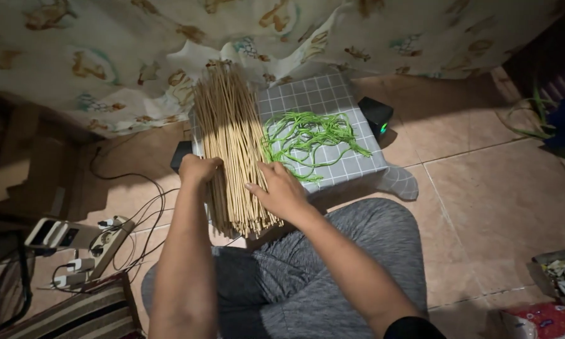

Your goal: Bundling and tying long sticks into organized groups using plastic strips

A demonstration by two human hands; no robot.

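Both hands, left hand (199,171) curled and right hand (281,191) spread, press a bundle of sticks (231,135) whose far end hides under cloth (138,56).

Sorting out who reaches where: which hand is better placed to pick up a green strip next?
Right. The right hand rests at the stick bundle's edge, beside the green strips; the left hand lies on the bundle's far side.
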